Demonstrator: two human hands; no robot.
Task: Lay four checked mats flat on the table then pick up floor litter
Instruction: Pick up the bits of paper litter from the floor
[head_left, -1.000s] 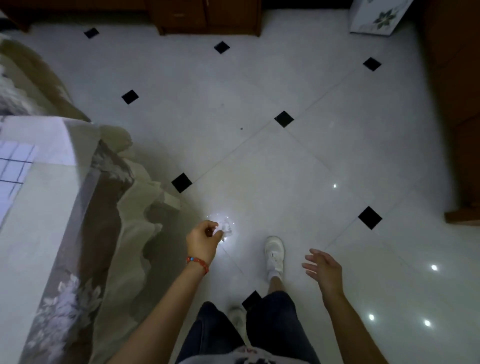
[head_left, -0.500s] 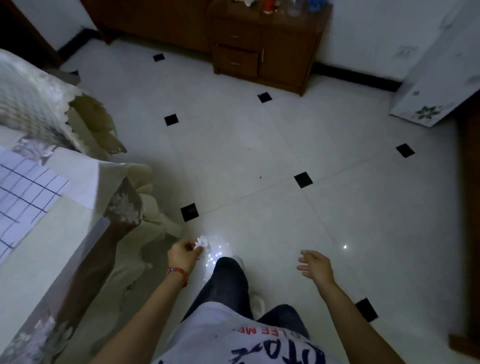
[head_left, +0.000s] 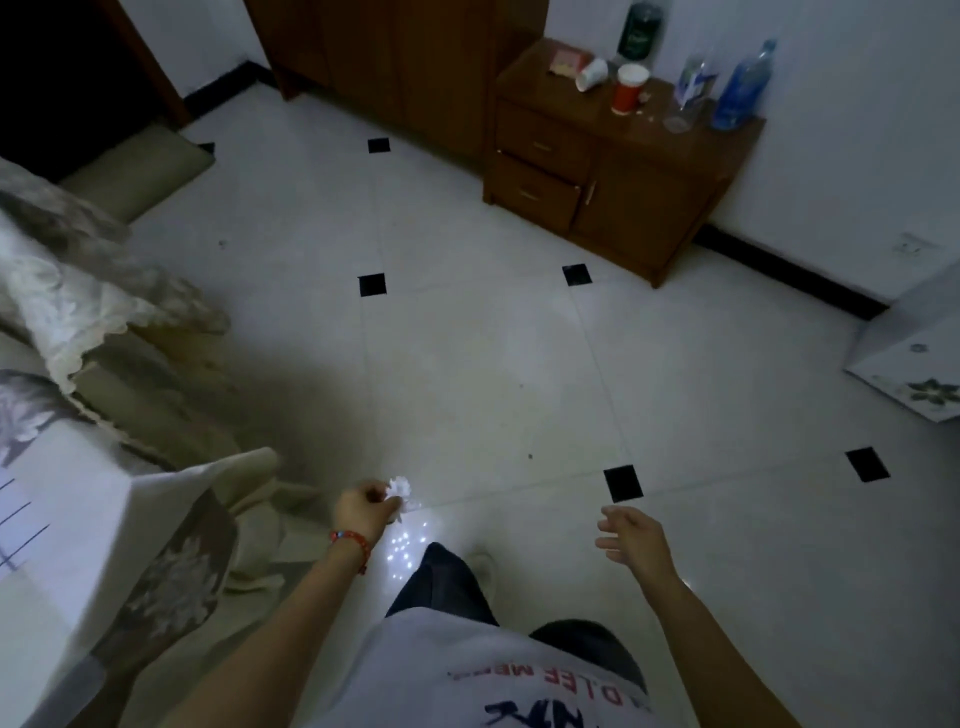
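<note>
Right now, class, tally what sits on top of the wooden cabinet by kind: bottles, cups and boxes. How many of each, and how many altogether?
Bottles: 3 (dark green bottle, clear bottle, blue bottle)
Cups: 2 (white cup lying tipped, red cup upright)
Boxes: 1 (pink box)
Total: 6
</note>
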